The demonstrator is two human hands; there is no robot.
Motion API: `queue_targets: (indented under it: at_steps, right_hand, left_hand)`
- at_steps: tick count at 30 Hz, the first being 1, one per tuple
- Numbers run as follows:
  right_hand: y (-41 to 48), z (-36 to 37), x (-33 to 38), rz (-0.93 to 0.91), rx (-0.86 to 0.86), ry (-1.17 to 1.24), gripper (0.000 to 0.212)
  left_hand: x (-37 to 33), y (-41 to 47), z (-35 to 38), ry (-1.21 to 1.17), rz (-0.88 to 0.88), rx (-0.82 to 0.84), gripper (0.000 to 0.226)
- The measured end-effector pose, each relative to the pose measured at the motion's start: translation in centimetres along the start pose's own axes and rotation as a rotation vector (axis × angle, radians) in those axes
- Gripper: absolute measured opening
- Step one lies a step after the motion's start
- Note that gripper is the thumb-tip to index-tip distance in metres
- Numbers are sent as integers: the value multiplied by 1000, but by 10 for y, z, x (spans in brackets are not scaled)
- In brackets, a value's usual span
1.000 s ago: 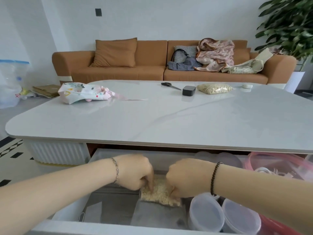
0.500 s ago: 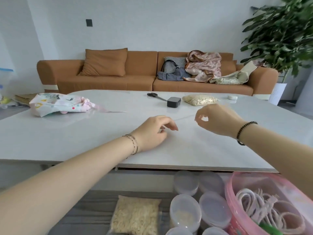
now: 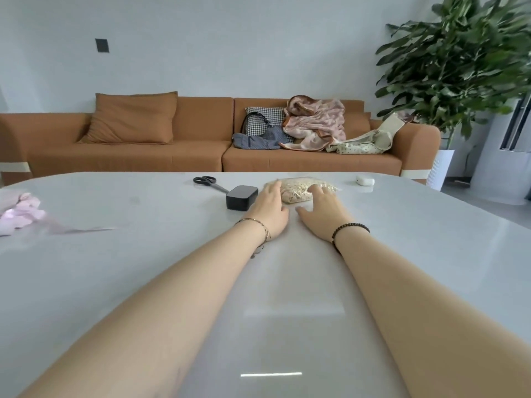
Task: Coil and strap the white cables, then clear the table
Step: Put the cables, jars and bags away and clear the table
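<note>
A clear bag of beige bits [image 3: 297,191] lies at the far middle of the white table [image 3: 143,254]. Both my arms stretch across the table to it. My left hand [image 3: 270,206] lies flat with its fingers against the bag's left end. My right hand [image 3: 323,212] rests with spread fingers on the bag's right part, thumb out on the tabletop. Neither hand plainly curls round the bag. No white cables are in view.
A black box [image 3: 241,197] sits just left of my left hand, with black scissors [image 3: 207,181] behind it. A small white case [image 3: 365,180] lies at the far right, a pink cloth bag [image 3: 17,214] at the left edge. A brown sofa [image 3: 198,156] and a plant [image 3: 459,67] stand beyond.
My hands left the bag in the bin under the table, rose over the tabletop and reached forward onto the bag at the far side. The view lifted; the bins are out of sight.
</note>
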State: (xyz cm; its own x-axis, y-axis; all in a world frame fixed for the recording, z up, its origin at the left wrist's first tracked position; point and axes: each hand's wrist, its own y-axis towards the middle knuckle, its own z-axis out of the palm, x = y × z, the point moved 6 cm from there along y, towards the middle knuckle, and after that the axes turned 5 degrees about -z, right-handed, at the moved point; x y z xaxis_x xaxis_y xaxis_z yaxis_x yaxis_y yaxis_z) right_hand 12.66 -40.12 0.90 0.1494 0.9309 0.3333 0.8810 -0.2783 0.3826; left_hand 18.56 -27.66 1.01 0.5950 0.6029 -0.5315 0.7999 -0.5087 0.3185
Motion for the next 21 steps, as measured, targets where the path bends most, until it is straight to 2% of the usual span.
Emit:
queue_targets:
  at_steps: [3, 6, 12, 15, 19, 21]
  right_hand:
    - [17, 4, 0, -19, -49, 50, 67]
    - [29, 7, -3, -28, -49, 62, 72]
    - [41, 12, -6, -20, -48, 30, 63]
    - [39, 12, -8, 27, -11, 65, 58]
    - [30, 8, -12, 113, 42, 172, 46]
    - [20, 4, -11, 123, 102, 243, 47]
  left_hand:
    - [8, 32, 6, -80, -54, -19, 61]
    - [18, 62, 13, -139, -102, -8, 61]
    - [31, 98, 24, -62, -204, 39, 57]
    - [35, 97, 23, -26, -194, 46, 50]
    - [26, 75, 22, 9, -158, 120, 60]
    - [22, 60, 19, 11, -136, 147, 59]
